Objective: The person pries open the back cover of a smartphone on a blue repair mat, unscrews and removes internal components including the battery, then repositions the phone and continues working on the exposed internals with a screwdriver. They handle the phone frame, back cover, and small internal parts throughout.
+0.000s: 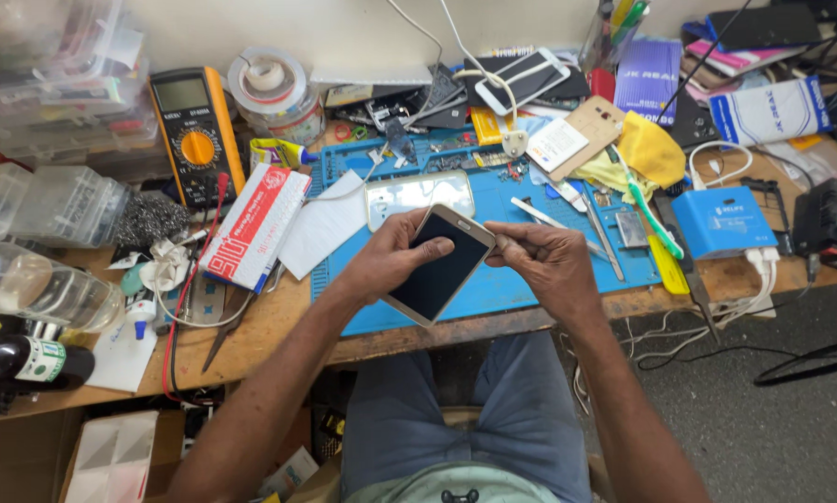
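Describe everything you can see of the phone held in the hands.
The phone is a slim slab with a dark, blank screen and a pale gold rim. It is tilted over the blue mat, screen up. The left hand grips its left edge, thumb on the glass; the right hand meets its upper right edge.

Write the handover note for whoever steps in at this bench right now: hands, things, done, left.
Left hand: grips the dark-screened smartphone, thumb on the glass.
Right hand: pinches a thin tool against the phone's right edge.
Phone is held above the blue work mat; a loose silver back cover lies on the mat behind it.
Done: cannot tell; screen looks seated.
Left: probably working that edge.
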